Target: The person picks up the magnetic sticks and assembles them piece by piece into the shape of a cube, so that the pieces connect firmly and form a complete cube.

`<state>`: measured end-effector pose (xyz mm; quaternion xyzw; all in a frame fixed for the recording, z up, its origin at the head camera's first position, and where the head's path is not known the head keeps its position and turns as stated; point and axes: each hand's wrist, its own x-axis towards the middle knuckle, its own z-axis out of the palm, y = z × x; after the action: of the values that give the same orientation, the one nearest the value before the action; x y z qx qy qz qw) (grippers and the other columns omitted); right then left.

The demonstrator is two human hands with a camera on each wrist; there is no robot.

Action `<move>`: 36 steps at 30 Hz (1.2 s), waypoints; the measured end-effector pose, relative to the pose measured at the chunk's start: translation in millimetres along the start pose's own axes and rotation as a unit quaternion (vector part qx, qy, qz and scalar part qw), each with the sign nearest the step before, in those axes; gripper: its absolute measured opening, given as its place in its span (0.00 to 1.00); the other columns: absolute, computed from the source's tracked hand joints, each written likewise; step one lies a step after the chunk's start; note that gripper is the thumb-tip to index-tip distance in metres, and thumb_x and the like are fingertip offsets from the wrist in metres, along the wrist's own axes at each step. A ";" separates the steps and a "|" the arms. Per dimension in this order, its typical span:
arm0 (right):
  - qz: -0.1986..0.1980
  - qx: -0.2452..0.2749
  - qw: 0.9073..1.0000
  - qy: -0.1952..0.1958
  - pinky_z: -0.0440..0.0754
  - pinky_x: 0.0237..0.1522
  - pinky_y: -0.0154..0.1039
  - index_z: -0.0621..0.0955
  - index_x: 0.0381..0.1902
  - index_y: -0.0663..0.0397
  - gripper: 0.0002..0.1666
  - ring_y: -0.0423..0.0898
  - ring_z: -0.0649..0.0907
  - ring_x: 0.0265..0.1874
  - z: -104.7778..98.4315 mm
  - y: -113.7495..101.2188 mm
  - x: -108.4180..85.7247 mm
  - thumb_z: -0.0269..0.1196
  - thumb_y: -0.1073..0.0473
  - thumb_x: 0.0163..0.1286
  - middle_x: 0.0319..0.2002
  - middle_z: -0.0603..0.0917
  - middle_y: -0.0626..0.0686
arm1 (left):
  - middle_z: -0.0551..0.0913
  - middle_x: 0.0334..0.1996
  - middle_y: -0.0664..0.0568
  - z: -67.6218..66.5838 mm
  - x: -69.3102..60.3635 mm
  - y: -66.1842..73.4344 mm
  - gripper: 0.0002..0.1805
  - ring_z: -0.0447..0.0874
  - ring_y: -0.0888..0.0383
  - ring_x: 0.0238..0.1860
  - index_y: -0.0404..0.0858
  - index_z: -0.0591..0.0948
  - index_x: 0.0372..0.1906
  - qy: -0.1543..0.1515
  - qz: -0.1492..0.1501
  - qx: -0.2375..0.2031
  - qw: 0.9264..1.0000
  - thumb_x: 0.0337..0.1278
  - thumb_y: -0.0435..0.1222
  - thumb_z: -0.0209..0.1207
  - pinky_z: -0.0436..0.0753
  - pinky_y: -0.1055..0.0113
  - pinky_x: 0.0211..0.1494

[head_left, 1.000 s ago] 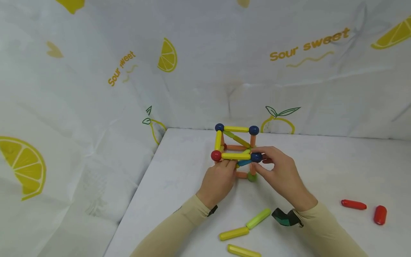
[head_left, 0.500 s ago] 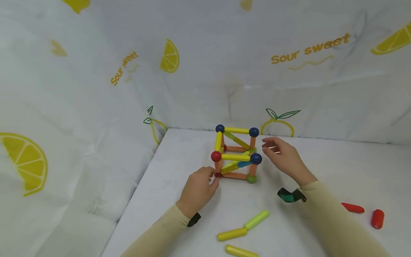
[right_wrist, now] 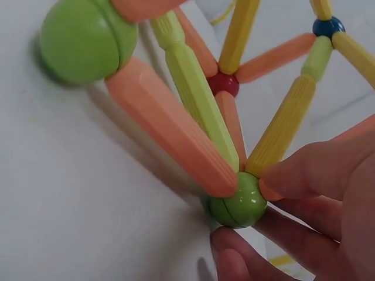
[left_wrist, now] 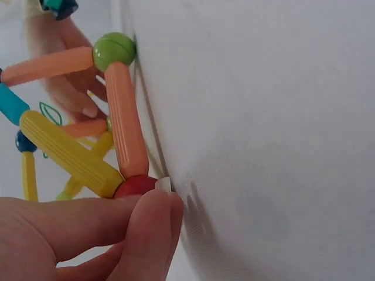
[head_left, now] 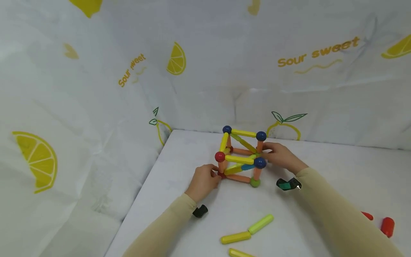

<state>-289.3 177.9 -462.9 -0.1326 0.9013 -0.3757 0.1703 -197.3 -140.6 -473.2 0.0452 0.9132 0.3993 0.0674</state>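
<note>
A cube-like frame of magnetic sticks (head_left: pixel 239 159) and balls stands on the white table. Yellow sticks form its top; orange ones make the uprights and base. My left hand (head_left: pixel 201 181) pinches the red ball (left_wrist: pixel 136 185) at its lower front left corner between thumb and fingers. At the lower back right corner, my right hand (head_left: pixel 282 157) grips the green ball (right_wrist: pixel 240 202). A diagonal of yellow (left_wrist: pixel 73 153) and blue pieces (head_left: pixel 247 167) leaves the red ball, and a yellow-green stick (right_wrist: pixel 202 102) meets the green one. Fingers partly cover both balls.
Nearer the person lie a yellow-green stick (head_left: pixel 260 224) touching a yellow stick (head_left: pixel 236 238), and another yellow stick (head_left: pixel 240 253) cut by the view's edge. Red pieces (head_left: pixel 387 226) lie at the right, one partly behind the right sleeve. A lemon-print sheet (head_left: pixel 205 71) rises behind the table.
Both hands have left the front diagonal. My left hand moved down-left to the red ball; my right hand withdrew, then reached the back right green ball. The view shifted slightly.
</note>
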 end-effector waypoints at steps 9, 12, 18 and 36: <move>0.011 -0.029 0.999 0.039 0.89 0.54 0.55 0.83 0.66 0.56 0.28 0.62 0.87 0.56 1.6 13.0 -44.9 0.67 0.46 0.77 0.64 0.85 0.65 | 0.91 0.41 0.51 -7.5 31.7 1.6 0.22 0.90 0.58 0.40 0.35 0.83 0.68 -0.043 -0.016 -0.026 0.999 0.74 0.36 0.65 0.90 0.62 0.51; 0.012 -0.025 0.998 0.049 0.89 0.53 0.55 0.85 0.63 0.55 0.25 0.60 0.88 0.54 8.6 15.1 -63.1 0.68 0.47 0.76 0.61 0.87 0.63 | 0.91 0.49 0.51 -9.1 43.7 -0.3 0.26 0.89 0.57 0.48 0.37 0.80 0.73 -0.064 -0.007 -0.027 0.998 0.74 0.37 0.65 0.89 0.58 0.58; 0.021 -0.018 0.998 0.064 0.90 0.49 0.50 0.87 0.57 0.51 0.18 0.52 0.89 0.50 23.6 9.2 -89.8 0.71 0.50 0.74 0.56 0.90 0.57 | 0.90 0.56 0.54 -10.0 67.3 -6.5 0.27 0.88 0.56 0.58 0.42 0.77 0.77 -0.117 0.001 -0.045 0.992 0.78 0.38 0.63 0.86 0.56 0.67; 0.028 -0.085 0.992 0.087 0.91 0.50 0.54 0.86 0.57 0.55 0.17 0.51 0.89 0.48 6.9 25.1 -153.5 0.70 0.58 0.73 0.51 0.90 0.54 | 0.88 0.62 0.56 -19.9 16.5 -15.8 0.20 0.86 0.59 0.61 0.44 0.82 0.71 -0.130 0.130 0.097 0.978 0.80 0.39 0.60 0.85 0.59 0.67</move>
<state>-150.1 247.0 -453.7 -0.0881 0.9447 -0.3030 0.0897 -217.3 -163.5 -472.9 0.2210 0.9173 0.3051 0.1288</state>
